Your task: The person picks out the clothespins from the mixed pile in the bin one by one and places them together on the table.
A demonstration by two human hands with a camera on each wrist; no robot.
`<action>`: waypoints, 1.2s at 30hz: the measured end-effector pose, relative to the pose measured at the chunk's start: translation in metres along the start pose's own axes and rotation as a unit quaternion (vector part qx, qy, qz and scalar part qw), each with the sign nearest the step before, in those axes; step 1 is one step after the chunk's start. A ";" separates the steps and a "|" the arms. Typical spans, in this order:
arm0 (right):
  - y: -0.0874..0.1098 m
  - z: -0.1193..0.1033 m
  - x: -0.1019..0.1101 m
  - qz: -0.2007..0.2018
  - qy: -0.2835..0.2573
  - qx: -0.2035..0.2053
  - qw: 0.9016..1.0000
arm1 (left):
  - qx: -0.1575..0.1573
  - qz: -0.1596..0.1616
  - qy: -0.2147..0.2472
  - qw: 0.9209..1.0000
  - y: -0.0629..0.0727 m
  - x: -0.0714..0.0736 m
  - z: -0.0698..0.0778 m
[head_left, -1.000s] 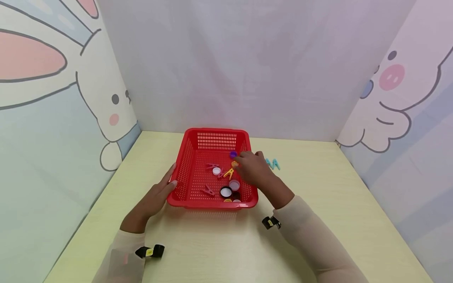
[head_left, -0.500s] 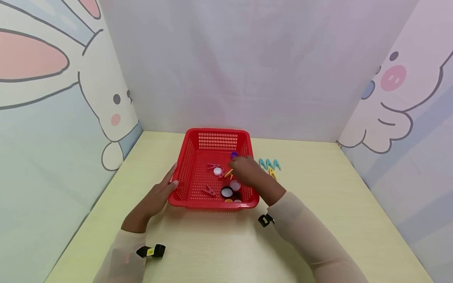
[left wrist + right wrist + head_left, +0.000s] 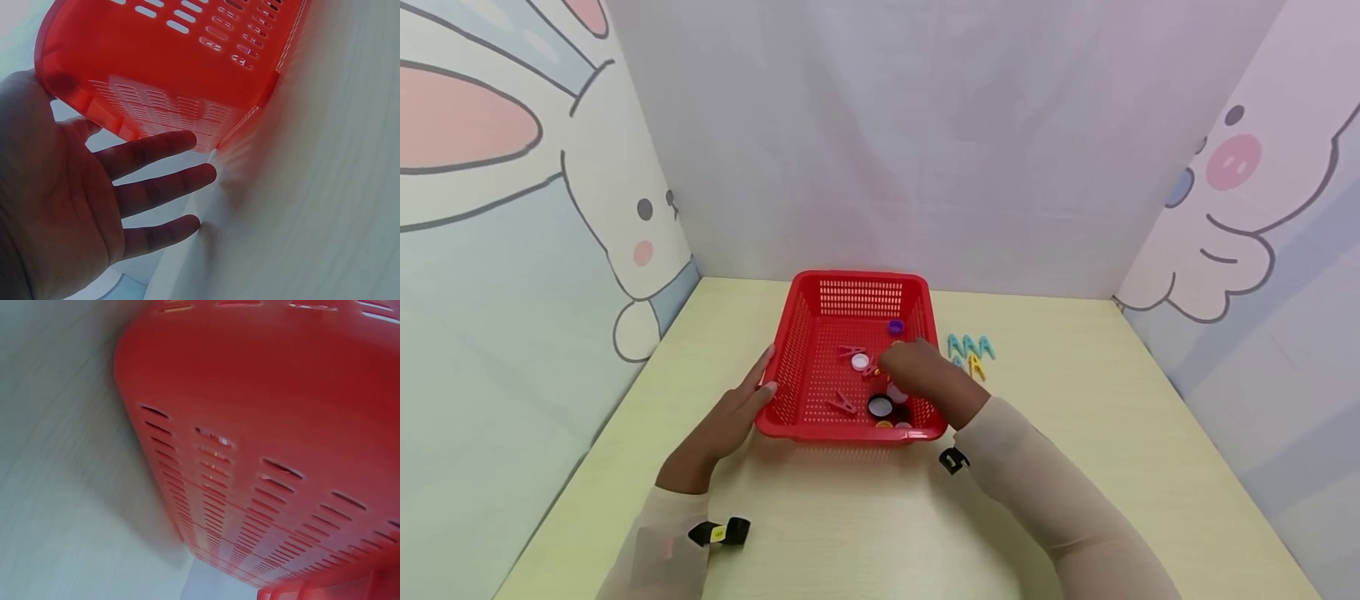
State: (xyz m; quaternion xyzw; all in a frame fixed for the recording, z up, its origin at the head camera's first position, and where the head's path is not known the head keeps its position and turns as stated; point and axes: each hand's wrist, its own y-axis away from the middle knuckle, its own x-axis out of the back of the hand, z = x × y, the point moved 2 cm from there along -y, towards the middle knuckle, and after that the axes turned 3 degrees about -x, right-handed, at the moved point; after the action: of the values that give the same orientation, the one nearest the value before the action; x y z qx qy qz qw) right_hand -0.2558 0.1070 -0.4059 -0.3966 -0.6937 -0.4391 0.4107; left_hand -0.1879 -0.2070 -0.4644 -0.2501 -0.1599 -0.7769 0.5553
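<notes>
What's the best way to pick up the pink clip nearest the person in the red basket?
Probably pinch the pink clip across its middle, from above: it lies apart from the other pieces inside the red basket, whose raised sides would hinder a sideways reach.

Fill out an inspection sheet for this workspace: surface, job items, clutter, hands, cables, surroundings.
Surface: pale wood-look table, red basket standing on it.
Job items: pink clips, white cap, black-rimmed cap and purple cap inside the basket, among others; teal clips and one yellow clip on the table, right of it.
Clutter: nothing seen.
Left hand: at the basket's left side, thumb on the rim.
Right hand: reaching into the basket; fingertips hidden, grip unclear.
Cables: nothing seen.
Surroundings: plain pale backdrop behind, cartoon-printed walls at both sides.
</notes>
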 end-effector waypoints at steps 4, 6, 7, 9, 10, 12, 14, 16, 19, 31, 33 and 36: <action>-0.005 -0.003 -0.003 -0.023 0.043 -0.004 0.999 | 0.001 -0.002 0.003 1.000 0.000 0.001 0.000; -0.006 -0.004 -0.003 -0.026 0.076 0.007 0.997 | 0.000 -0.002 0.002 1.000 0.000 0.001 0.000; -0.007 -0.005 -0.003 -0.024 0.093 0.012 0.995 | 0.000 -0.001 0.001 1.000 0.000 0.001 0.000; -0.007 -0.006 -0.003 -0.024 0.102 0.014 0.994 | -0.001 0.001 -0.001 1.000 0.000 0.001 0.001; -0.007 -0.006 -0.003 -0.024 0.102 0.013 0.994 | -0.002 0.002 -0.003 1.000 0.000 0.001 0.001; -0.006 -0.007 -0.003 -0.026 0.107 0.018 0.994 | -0.004 0.003 -0.004 1.000 0.000 0.002 0.002; -0.006 -0.007 -0.003 -0.027 0.115 0.023 0.993 | -0.004 0.002 -0.004 1.000 0.000 0.002 0.002; -0.006 -0.007 -0.003 -0.028 0.116 0.022 0.993 | -0.005 -0.001 -0.003 1.000 0.000 0.002 0.003; -0.008 -0.007 -0.005 -0.021 0.122 0.021 0.992 | -0.002 0.000 -0.003 1.000 0.001 0.001 0.002; -0.010 -0.010 -0.011 0.029 0.166 0.035 0.985 | -0.009 0.003 -0.001 1.000 0.000 0.001 -0.002; -0.010 -0.011 -0.011 0.043 0.179 0.040 0.982 | -0.009 0.003 0.001 1.000 0.000 0.001 -0.002; -0.011 -0.013 -0.009 0.069 0.193 0.050 0.977 | -0.008 0.002 0.000 1.000 0.000 0.001 -0.002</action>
State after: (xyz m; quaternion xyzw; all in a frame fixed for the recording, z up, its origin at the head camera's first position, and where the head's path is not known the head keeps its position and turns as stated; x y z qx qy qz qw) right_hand -0.2595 0.0895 -0.4139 -0.3305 -0.5930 -0.4428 0.5857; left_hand -0.1885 -0.2086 -0.4654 -0.2550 -0.1530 -0.7771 0.5547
